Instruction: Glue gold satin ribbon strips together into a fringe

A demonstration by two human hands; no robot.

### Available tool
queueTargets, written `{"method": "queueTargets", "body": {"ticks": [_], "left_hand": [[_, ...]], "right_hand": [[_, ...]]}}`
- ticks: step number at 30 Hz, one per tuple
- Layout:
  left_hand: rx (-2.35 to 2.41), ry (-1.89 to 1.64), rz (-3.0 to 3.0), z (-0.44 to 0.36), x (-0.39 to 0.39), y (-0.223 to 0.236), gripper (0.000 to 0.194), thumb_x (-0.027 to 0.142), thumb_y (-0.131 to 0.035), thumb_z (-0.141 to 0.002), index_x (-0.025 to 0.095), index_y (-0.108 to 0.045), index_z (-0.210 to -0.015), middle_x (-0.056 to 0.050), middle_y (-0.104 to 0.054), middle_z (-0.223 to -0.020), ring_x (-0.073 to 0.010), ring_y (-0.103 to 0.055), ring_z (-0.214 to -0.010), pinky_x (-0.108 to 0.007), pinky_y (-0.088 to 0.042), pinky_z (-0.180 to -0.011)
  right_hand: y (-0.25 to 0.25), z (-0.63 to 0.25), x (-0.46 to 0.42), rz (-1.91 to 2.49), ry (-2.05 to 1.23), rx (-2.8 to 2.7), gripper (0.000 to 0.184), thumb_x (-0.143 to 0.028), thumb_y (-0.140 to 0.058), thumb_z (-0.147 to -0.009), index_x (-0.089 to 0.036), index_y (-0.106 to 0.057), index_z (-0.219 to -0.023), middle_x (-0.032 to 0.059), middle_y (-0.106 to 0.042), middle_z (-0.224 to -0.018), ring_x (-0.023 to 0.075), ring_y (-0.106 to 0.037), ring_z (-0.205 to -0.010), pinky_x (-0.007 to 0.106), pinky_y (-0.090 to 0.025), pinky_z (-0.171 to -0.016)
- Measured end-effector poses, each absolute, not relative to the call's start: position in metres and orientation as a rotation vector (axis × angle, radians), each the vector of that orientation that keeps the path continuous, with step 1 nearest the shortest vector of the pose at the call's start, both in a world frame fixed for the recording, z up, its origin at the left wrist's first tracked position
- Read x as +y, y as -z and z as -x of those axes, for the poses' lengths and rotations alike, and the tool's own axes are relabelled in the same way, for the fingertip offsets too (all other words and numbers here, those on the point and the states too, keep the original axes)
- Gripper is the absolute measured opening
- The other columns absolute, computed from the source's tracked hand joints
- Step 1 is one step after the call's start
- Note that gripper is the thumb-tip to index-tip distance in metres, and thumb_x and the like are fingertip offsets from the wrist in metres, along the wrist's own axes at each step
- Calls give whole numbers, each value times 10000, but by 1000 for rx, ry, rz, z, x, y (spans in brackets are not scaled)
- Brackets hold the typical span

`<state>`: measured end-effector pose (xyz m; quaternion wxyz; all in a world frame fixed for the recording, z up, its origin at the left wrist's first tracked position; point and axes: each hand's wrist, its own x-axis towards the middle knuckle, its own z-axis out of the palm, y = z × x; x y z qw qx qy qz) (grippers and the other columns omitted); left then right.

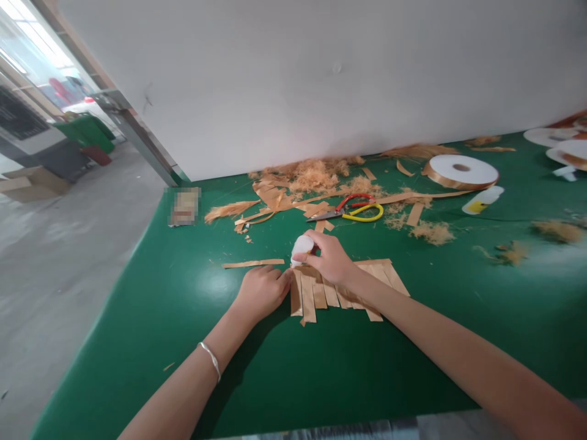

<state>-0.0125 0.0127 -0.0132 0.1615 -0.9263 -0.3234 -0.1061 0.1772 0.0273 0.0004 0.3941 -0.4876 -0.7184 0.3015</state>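
Note:
A row of tan ribbon strips (316, 296) lies side by side on the green table (151, 318). My right hand (331, 260) is closed round a small white glue bottle (301, 247), its tip pointing down at the left end of the strips. My left hand (263, 290) rests knuckles up with fingers curled, its fingertips pressing the leftmost strip's edge. A silver bracelet (211, 359) sits on my left wrist. One loose strip (253, 264) lies just left of the hands.
Scissors with red and yellow handles (355, 209) lie behind the strips among ribbon scraps and frayed fibres (314, 177). A ribbon roll (461, 171) and a second white bottle (481, 200) are at the back right. The white wall (321, 79) borders the table's far edge.

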Motion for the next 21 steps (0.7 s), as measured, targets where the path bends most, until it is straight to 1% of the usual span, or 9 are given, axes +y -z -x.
{"method": "queueTargets", "body": {"ticks": [3,7,11,16,21], "left_hand": [[-929,309,2639,12,13,13,338,250,-387,-921,167,-668,-753,-21,-591,-538,-161,-565,-517,-281,-321,-464],[-916,322,2633,12,13,13,326,248,-388,-919,172,-673,-782,-21,-594,-539,-164,-565,-514,-282,-319,-461],[-920,306,2633,12,13,12,333,250,-376,-923,171,-674,-799,-23,-595,-539,-160,-563,-513,-276,-310,-462],[-929,294,2645,12,12,12,357,246,-370,-925,163,-659,-732,-26,-593,-537,-156,-559,-515,-274,-303,-464],[-908,339,2624,13,12,13,275,237,-423,-904,171,-655,-772,-9,-575,-527,-167,-554,-510,-286,-308,-458]], "right_hand": [[-1,-176,27,1246,-726,-1840,268,-333,-616,-763,-192,-407,-672,-25,-457,-635,108,-391,-569,238,-287,-540],[1,-176,28,1269,-677,-1839,297,-328,-630,-754,-198,-377,-669,-26,-442,-628,109,-385,-564,236,-275,-534],[0,-178,28,1278,-674,-1820,265,-346,-614,-767,-197,-408,-693,-20,-451,-631,115,-395,-557,240,-279,-526],[-3,-179,26,1275,-676,-1789,251,-343,-613,-764,-195,-423,-694,-23,-459,-624,111,-398,-540,242,-273,-514],[0,-176,27,1257,-695,-1812,274,-337,-607,-758,-198,-391,-666,-27,-443,-620,109,-387,-553,243,-280,-526]]}}
